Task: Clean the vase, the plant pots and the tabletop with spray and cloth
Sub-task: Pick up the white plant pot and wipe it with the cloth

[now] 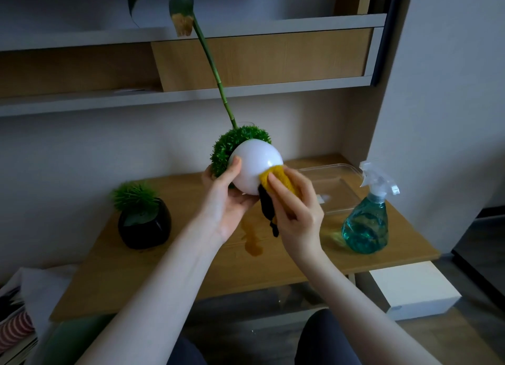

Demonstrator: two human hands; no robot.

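My left hand (226, 190) grips a round white plant pot (255, 164) with a green tuft, tipped away from me above the wooden tabletop (191, 258). My right hand (296, 203) presses a yellow and black cloth (276, 179) against the pot's lower right side. A black pot (144, 224) with spiky green grass stands on the table to the left. At the right stands a spray bottle (367, 222) holding blue liquid. A long green stalk (213, 64) rises behind the white pot; the vase it stands in is almost wholly hidden. A wet smear (252, 240) lies on the tabletop under my hands.
A clear plastic tray (333, 184) lies on the table at the back right. Shelves (191, 94) run along the wall above. A white box (415, 291) sits on the floor at the right, and books (16, 326) are stacked at the lower left.
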